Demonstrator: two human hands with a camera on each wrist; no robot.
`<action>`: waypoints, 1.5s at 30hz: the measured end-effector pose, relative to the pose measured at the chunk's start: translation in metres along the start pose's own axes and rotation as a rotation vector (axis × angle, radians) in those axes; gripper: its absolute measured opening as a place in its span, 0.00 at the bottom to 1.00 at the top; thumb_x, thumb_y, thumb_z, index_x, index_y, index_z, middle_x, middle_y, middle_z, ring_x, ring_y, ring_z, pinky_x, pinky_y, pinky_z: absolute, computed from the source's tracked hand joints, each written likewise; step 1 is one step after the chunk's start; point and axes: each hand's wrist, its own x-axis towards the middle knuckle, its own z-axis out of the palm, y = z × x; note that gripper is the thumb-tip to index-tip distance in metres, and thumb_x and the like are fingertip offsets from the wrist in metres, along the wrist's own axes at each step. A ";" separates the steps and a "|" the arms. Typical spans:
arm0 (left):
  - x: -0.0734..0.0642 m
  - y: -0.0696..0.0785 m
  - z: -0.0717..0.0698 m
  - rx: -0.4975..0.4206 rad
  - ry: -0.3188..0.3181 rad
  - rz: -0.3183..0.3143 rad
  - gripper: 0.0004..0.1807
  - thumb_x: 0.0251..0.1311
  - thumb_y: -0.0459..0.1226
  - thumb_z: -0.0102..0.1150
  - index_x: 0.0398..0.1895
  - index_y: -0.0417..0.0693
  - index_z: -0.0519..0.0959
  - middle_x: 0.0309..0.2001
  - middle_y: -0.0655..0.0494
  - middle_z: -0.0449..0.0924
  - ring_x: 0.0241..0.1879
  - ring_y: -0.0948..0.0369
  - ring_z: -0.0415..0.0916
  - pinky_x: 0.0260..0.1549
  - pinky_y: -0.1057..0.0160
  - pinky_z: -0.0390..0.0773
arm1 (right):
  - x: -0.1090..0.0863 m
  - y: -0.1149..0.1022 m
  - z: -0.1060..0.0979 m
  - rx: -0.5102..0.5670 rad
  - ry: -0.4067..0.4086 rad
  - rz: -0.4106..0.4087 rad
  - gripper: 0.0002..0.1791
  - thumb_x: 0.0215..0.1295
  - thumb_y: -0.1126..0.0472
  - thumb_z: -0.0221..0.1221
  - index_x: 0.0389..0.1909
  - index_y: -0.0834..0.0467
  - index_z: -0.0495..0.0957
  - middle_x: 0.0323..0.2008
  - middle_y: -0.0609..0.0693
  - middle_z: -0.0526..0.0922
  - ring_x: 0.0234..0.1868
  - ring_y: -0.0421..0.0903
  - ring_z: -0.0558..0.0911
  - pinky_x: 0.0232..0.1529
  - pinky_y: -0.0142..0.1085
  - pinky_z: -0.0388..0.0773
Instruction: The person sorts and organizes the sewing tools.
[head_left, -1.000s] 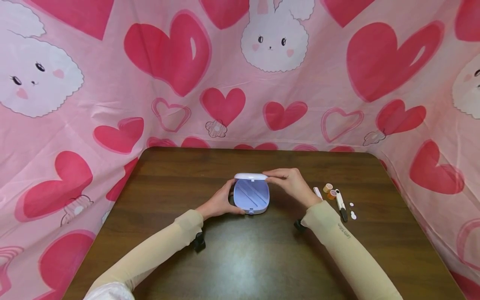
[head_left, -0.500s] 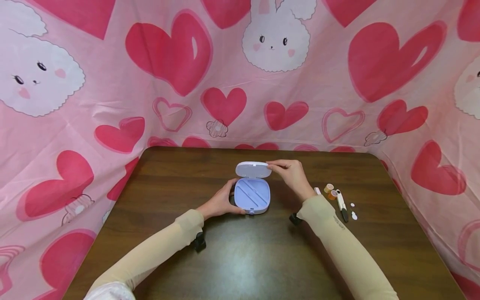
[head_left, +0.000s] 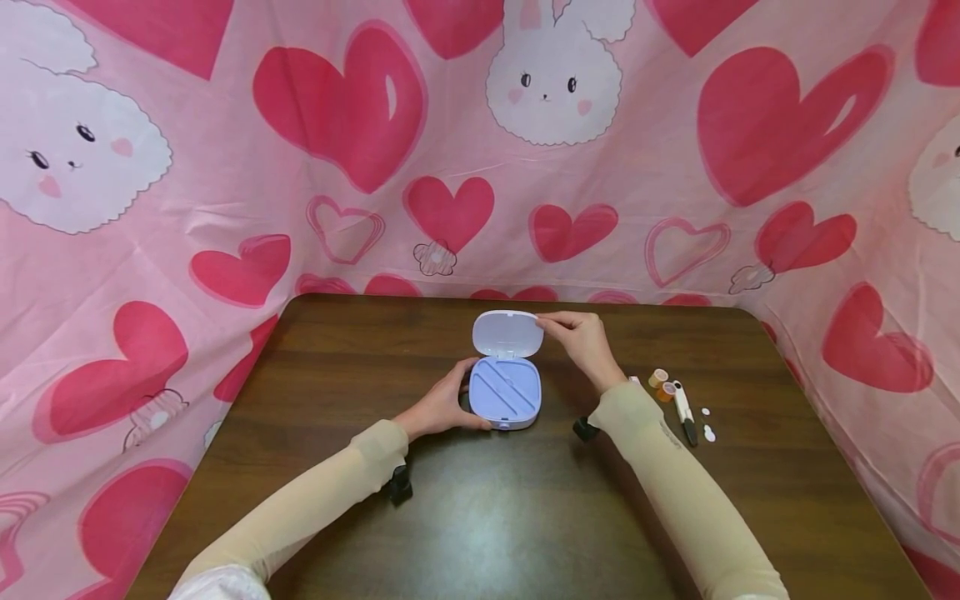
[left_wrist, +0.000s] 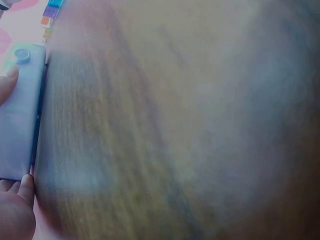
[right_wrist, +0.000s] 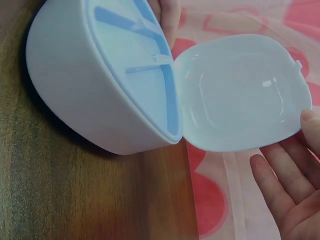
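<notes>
Currently, your left hand (head_left: 441, 404) grips the side of the rounded, pale lavender plastic case (right_wrist: 82, 75) standing between your two hands, while your right hand (head_left: 582, 340) pinches the edge of its raised, whitish plastic lid (right_wrist: 237, 95).

A screened-off nook, this: pink cloth (head_left: 461, 125), all red hearts (head_left: 341, 117) and white rabbit faces (head_left: 553, 112), hangs round three sides of a brown wood-grain bench (head_left: 517, 500)! Home or studio? Can't tell.

Beige sleeves (head_left: 300, 502), lettering (head_left: 670, 434), black wrist mounts (head_left: 401, 485)
</notes>
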 end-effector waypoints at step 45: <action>0.005 0.004 -0.002 0.103 -0.021 0.032 0.69 0.43 0.47 0.87 0.83 0.44 0.49 0.78 0.44 0.59 0.73 0.49 0.63 0.74 0.46 0.64 | 0.006 0.021 0.011 0.133 0.041 0.124 0.17 0.71 0.64 0.66 0.58 0.66 0.84 0.53 0.66 0.86 0.43 0.53 0.91 0.49 0.41 0.85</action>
